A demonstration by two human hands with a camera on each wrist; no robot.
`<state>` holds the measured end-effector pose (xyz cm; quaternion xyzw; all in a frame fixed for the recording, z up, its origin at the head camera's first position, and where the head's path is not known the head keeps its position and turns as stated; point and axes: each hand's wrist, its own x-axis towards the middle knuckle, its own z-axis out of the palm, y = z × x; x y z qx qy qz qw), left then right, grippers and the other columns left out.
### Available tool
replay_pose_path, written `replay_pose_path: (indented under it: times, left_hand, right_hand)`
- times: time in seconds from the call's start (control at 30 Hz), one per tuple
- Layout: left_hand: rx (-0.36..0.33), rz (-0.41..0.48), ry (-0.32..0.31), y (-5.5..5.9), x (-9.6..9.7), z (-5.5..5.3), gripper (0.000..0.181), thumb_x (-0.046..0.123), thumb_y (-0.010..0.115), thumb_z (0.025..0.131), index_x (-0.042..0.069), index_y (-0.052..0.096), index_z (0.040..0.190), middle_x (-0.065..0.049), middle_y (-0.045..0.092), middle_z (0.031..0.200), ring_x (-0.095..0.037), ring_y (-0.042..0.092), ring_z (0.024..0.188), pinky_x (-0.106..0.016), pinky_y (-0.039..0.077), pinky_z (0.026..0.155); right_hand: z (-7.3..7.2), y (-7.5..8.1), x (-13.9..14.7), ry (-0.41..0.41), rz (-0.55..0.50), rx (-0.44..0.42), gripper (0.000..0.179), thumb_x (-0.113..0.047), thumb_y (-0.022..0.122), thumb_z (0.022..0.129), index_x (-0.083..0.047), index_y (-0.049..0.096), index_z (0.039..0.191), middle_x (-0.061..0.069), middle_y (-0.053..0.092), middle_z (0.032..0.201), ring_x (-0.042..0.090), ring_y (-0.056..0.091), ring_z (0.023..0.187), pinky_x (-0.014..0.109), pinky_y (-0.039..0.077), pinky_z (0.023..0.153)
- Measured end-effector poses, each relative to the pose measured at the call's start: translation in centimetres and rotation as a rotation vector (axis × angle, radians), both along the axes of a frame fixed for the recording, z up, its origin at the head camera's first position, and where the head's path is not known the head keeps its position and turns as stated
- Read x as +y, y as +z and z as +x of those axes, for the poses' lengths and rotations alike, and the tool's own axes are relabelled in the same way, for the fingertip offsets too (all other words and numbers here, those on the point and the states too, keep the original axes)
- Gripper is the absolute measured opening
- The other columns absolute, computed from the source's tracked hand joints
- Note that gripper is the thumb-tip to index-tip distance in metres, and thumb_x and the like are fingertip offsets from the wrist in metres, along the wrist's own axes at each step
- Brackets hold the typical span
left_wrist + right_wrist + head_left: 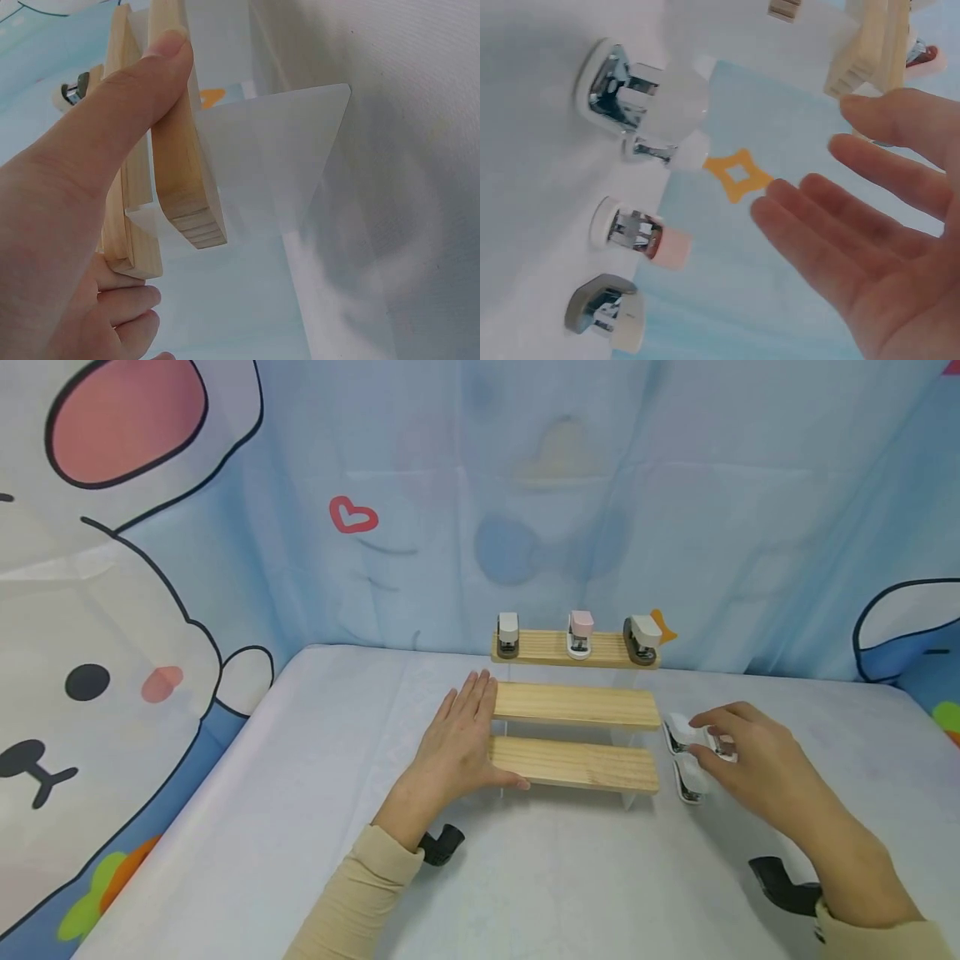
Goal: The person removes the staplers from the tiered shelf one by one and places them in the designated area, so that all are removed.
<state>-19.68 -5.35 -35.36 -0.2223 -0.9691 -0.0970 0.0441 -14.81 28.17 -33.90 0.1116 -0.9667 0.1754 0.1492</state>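
Observation:
A three-tier wooden rack (573, 704) with clear side supports stands mid-table. My left hand (461, 739) rests on its left end, fingers straight and thumb (142, 82) against the lowest board (176, 165). On the top tier sit a white stapler (507, 633), a pink stapler (580, 633) and a cream stapler with a dark base (642, 639). To the rack's right, my right hand (757, 760) hovers over more staplers, fingers bent loosely around nothing. A white stapler (619, 90), a pink one (645, 234) and a cream-and-grey one (607, 311) stand on the table there.
A white cloth (247, 827) covers the table. Behind it hangs a blue printed curtain (420, 568) with cartoon figures. Black wrist mounts (783, 885) show below both hands. Another small white stapler (688, 779) stands close to the rack's front right corner.

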Motion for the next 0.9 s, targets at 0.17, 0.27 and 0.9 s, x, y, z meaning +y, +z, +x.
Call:
replay_pose_path:
  times: [0.17,0.27,0.9]
  left_hand:
    - [0.002,0.001,0.002,0.1,0.0,0.0,0.143,0.076,0.078,0.06,0.004,0.004,0.159,-0.011,0.004,0.168,-0.024,0.004,0.156,-0.042,0.01,0.128]
    - [0.003,-0.003,0.0,0.1,0.1,0.0,0.143,0.076,0.077,0.06,0.004,0.004,0.159,-0.012,0.005,0.168,-0.024,0.004,0.156,-0.042,0.011,0.128]
    - [0.027,-0.006,-0.009,-0.1,0.0,-0.1,0.142,0.076,0.077,0.06,0.002,0.007,0.159,-0.014,0.009,0.168,-0.025,0.007,0.156,-0.042,0.012,0.128]
  right_hand:
    - [-0.2,1.0,-0.4,0.036,-0.019,0.13,0.029,-0.001,0.075,0.082,0.005,0.067,0.109,0.025,0.06,0.107,0.043,0.067,0.087,0.057,0.058,0.072]
    - [-0.3,1.7,-0.7,0.051,-0.022,0.182,0.028,0.001,0.075,0.082,0.005,0.067,0.108,0.023,0.06,0.106,0.043,0.067,0.088,0.058,0.058,0.073]
    - [-1.8,4.2,-2.7,0.067,-0.062,0.303,0.041,0.003,0.074,0.083,0.005,0.062,0.121,0.025,0.056,0.121,0.044,0.063,0.097,0.06,0.055,0.076]
